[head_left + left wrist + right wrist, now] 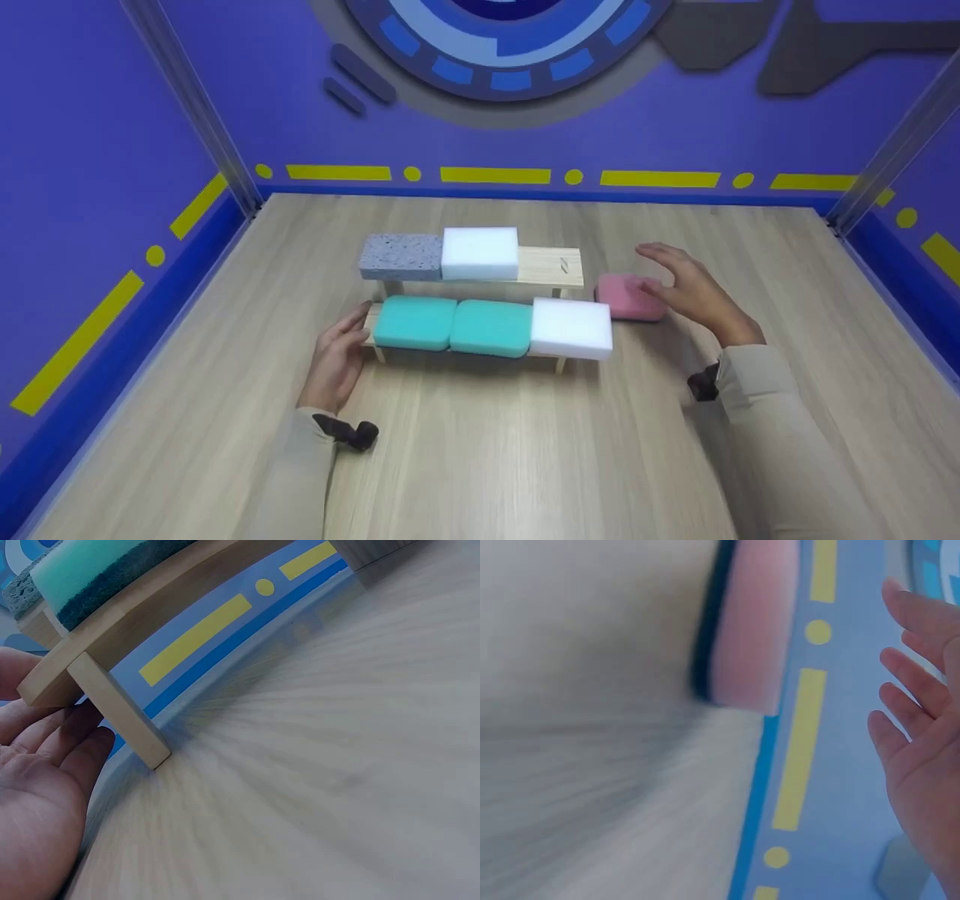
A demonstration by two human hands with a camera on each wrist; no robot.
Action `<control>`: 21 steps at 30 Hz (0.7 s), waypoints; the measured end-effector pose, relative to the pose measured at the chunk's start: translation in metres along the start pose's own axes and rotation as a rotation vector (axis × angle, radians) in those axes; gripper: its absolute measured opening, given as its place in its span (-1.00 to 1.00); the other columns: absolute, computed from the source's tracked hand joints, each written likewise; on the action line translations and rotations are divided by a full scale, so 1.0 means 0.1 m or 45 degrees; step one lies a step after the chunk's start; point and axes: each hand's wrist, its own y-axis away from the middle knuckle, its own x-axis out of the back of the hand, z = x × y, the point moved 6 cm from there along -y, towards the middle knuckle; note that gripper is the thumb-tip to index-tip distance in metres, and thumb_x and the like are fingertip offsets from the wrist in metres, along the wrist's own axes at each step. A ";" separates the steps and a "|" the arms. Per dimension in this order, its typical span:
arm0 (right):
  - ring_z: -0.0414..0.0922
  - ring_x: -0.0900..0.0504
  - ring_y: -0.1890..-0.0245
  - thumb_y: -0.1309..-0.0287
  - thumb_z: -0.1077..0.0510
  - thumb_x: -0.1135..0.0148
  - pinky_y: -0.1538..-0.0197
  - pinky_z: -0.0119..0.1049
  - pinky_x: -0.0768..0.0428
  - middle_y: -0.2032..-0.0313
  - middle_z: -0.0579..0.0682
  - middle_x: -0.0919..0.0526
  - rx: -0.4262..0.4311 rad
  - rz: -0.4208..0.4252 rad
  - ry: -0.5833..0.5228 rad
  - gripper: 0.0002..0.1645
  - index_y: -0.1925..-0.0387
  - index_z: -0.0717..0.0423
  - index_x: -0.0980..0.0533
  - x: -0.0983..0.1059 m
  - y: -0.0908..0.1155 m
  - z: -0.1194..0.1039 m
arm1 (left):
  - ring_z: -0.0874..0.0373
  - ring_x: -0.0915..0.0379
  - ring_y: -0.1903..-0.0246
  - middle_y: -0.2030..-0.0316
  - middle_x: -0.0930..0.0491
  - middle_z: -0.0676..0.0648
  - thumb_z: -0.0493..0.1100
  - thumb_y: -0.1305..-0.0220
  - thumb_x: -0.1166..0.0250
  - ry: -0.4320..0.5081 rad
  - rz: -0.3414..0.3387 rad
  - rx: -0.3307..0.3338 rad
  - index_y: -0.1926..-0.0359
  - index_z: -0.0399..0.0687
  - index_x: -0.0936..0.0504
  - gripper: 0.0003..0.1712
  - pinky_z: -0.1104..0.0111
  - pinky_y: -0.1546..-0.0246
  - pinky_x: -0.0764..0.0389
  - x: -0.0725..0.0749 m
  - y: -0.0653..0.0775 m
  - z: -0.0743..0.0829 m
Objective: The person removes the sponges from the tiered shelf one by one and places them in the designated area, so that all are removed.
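My left hand (335,366) grips the left end of a low wooden stand (372,321); in the left wrist view its thumb lies over the plank (120,630) and the fingers reach beneath. On that stand sit two teal sponges (415,322) with dark scouring undersides and a white sponge block (571,327), which juts past the right end. My right hand (699,294), fingers spread and holding nothing, hovers over a pink sponge (621,298) on the table. The right wrist view shows that sponge (754,630) blurred, with its dark layer, apart from the fingers.
Behind, a second, taller wooden step (541,264) carries a grey speckled sponge (401,256) and another white block (480,253); bare wood shows at its right end. Blue printed panels (247,135) with yellow marks wall in the wood-grain table (487,450) at the back and sides.
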 end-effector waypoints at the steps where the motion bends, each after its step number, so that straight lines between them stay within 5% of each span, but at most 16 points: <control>1: 0.27 -0.14 -0.39 -0.25 0.20 -0.22 -0.38 0.25 -0.14 -0.35 0.32 -0.26 0.007 0.008 -0.008 -0.34 -0.33 0.31 -0.28 0.02 -0.01 -0.04 | 0.06 0.30 -0.51 -0.50 0.05 -0.20 -0.51 -0.29 0.09 0.000 -0.001 0.003 -0.42 -0.44 -0.03 -0.34 0.25 -0.50 0.23 0.00 0.00 0.00; 8: 0.21 -0.18 -0.39 -0.24 0.09 -0.23 -0.39 0.19 -0.18 -0.36 0.25 -0.29 0.055 0.046 -0.002 -0.30 -0.35 0.23 -0.28 0.11 -0.13 -0.33 | 0.06 0.30 -0.51 -0.50 0.05 -0.19 -0.49 -0.29 0.07 -0.012 0.002 0.002 -0.42 -0.43 -0.04 -0.33 0.23 -0.50 0.23 0.01 -0.01 0.00; 21: 0.17 -0.08 -0.45 -0.25 -0.15 -0.18 -0.42 0.20 -0.11 -0.44 0.16 -0.15 0.009 -0.126 0.010 -0.15 -0.45 0.03 -0.14 0.08 -0.28 -0.76 | 0.07 0.32 -0.51 -0.50 0.07 -0.19 -0.48 -0.31 0.08 -0.028 -0.007 0.022 -0.43 -0.42 0.00 -0.33 0.24 -0.50 0.26 0.00 0.00 0.00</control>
